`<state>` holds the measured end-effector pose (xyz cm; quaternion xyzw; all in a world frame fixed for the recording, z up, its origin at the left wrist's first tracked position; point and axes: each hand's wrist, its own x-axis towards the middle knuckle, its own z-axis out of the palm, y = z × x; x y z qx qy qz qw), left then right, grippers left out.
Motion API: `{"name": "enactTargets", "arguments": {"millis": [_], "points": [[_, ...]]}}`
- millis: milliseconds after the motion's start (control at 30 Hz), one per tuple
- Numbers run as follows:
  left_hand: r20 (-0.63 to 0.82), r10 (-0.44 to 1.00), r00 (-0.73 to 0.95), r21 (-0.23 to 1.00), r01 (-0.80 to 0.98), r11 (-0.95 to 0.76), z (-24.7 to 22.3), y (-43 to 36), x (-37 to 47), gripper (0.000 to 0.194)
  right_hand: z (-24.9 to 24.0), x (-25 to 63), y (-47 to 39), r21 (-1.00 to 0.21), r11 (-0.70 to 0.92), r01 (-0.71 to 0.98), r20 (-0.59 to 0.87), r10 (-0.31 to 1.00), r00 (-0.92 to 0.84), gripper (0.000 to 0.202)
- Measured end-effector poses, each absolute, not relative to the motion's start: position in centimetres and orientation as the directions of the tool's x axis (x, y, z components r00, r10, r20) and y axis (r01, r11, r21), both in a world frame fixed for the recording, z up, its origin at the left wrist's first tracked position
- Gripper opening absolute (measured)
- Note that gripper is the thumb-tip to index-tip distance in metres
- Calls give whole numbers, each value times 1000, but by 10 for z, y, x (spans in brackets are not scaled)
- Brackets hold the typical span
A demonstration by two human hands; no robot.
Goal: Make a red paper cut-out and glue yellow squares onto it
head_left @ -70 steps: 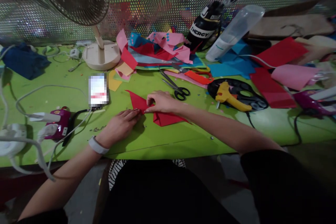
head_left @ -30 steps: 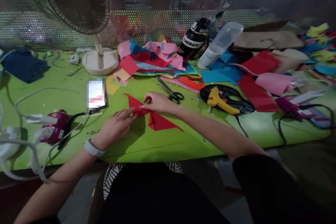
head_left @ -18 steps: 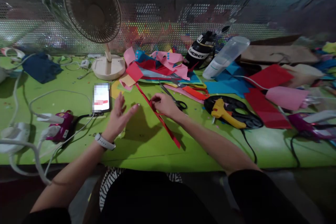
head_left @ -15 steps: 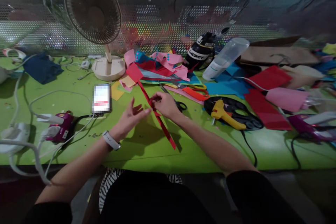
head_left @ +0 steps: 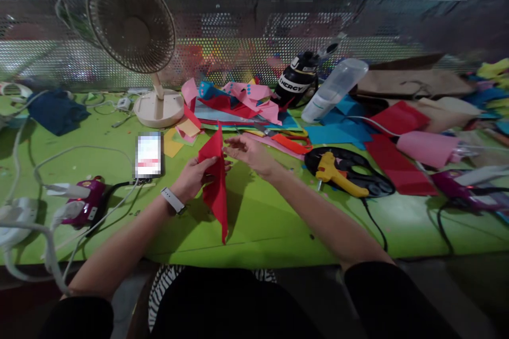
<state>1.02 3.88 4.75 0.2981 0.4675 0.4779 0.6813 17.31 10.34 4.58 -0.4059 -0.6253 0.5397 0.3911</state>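
My left hand (head_left: 195, 175), with a white-strapped watch on the wrist, grips a red sheet (head_left: 216, 185) that looks like craft paper or felt. The sheet stands nearly edge-on above the green table (head_left: 270, 233), its long edge running toward me. Thumb and fingers pinch it from its left side. Just right of the sheet's upper part, my right hand (head_left: 250, 154) hovers with fingers stretched out and apart, holding nothing I can see. Whether its fingertips touch the sheet's edge I cannot tell.
A yellow glue gun (head_left: 340, 177) rests on a black tray (head_left: 379, 185) to the right. Coloured scraps (head_left: 246, 100), a black bottle (head_left: 294, 82) and a clear bottle (head_left: 338, 87) are behind. Leftward are a fan (head_left: 131, 21), a phone (head_left: 149, 153) and a purple power strip (head_left: 85, 201) with cables.
The red sheet has turned from a thin slanting strip to show its broad left face. My left hand has closed on it. My right hand has let go and opened beside it.
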Motion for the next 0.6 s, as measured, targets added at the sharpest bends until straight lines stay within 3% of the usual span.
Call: {"name": "enactTargets", "arguments": {"millis": [100, 167, 267, 467, 600], "points": [[-365, 910, 195, 834, -366, 413, 43, 38, 9, 23, 44, 171, 101, -985, -171, -38, -123, 827, -549, 43], [-358, 908, 218, 821, -389, 417, 40, 37, 8, 27, 41, 168, 97, -961, -262, -94, -172, 825, -539, 41], [-308, 917, 253, 858, -342, 383, 40, 38, 4, 33, 36, 164, 95, -949, -268, -164, -174, 883, -436, 35], [-272, 899, 343, 962, 136, 239, 47, 43, -12, 20, 30, 165, 99, -945, -267, -189, -199, 928, -316, 33], [-289, 901, 322, 956, 141, 256, 41, 46, -16, 17, 28, 167, 99, -964, -229, -137, -171, 925, -340, 34]]}}
